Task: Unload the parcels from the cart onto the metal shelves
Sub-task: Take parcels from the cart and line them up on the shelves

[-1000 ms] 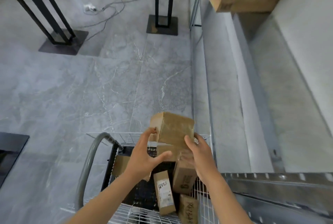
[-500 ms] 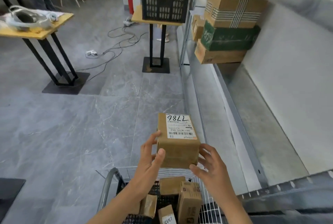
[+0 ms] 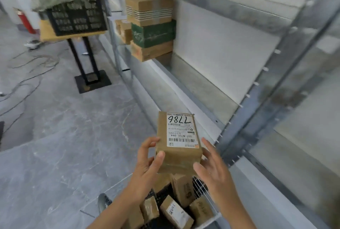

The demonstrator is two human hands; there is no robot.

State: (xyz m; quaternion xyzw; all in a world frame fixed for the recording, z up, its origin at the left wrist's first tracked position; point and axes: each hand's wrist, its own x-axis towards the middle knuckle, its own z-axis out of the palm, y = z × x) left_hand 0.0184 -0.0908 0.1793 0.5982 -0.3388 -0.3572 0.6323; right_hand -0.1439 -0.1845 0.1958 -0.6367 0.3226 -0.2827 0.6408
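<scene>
Step in hand: carrying one parcel from the cart towards the shelves; by my reading it is lifted out but not yet set down.
Labelled parcel (image 3: pixel 179 142): lower middle of the frame, in the air above the cart, its white label with the handwritten number facing up. It touches no shelf.
Left hand (image 3: pixel 147 162): grips the parcel's left side, fingers curled round the edge and thumb on the near face.
Right hand (image 3: pixel 211 168): fingers spread and nearly straight along the parcel's right side, thumb against its lower right corner. It steadies the parcel rather than clasping it.
Cart (image 3: pixel 200 185): bottom of the frame, a wire basket directly under the hands.
Parcels in the cart (image 3: pixel 176 212): at least four brown ones lie jumbled inside. Any more are hidden by the arms.
Metal shelf (image 3: pixel 193 88): runs from the upper middle down to the right, with a long bare stretch just right of the held parcel.
Stacked boxes (image 3: pixel 152 33): upper middle, three piled at the far end of that shelf, a green one between two brown ones, with smaller boxes behind them.
Done: some boxes sit on the shelf, though whether they came from this cart cannot be told.
Left: placing this parcel, then the several in the cart. The task looks well short of finished.
</scene>
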